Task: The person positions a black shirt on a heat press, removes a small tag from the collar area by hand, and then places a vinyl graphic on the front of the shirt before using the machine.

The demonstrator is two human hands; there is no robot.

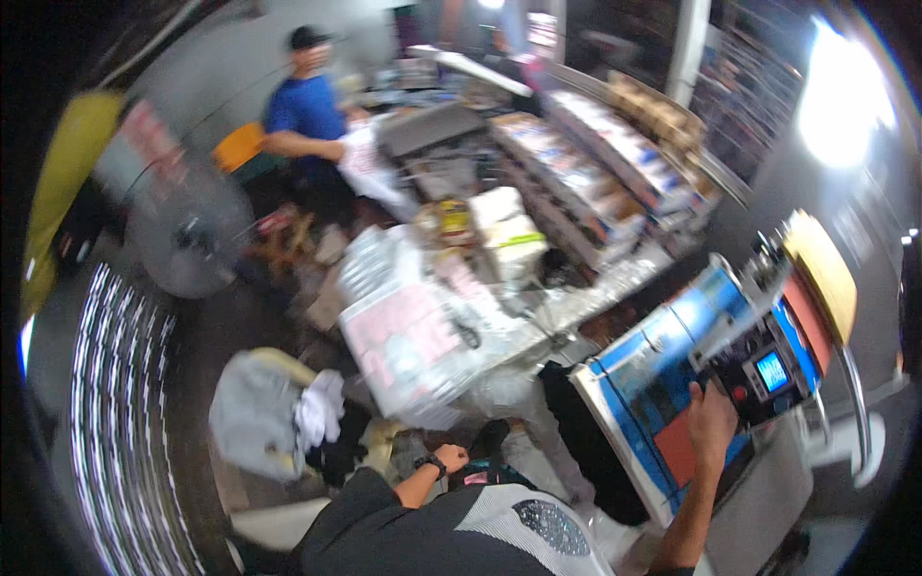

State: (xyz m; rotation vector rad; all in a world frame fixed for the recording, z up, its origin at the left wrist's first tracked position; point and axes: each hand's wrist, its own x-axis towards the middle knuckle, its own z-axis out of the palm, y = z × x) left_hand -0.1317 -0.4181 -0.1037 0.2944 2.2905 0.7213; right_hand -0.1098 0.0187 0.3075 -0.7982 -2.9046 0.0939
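Note:
On the right stands a blue heat press (pixel 634 360) with a lit display (pixel 771 371) and a red button on its control box. My right hand (pixel 713 421) is closed around a dark handle at the front of that box. Low in the middle, my left hand (pixel 452 457) hangs in front of my body, a dark wristwatch (pixel 432 464) on its wrist. Its fingers look curled, but blur hides whether anything is in them. Dark cloth (pixel 598 446) shows along the press's near left edge.
A plastic-covered table (pixel 497 345) carries a pink-and-white packet (pixel 400 338), a white bundle (pixel 508 223) and a yellow can (pixel 454 219). Long boxes (pixel 562 180) of packed goods lie behind. A co-worker (pixel 306 122) holds white fabric (pixel 364 158). Left are a fan (pixel 191 230) and a grey bag (pixel 252 414).

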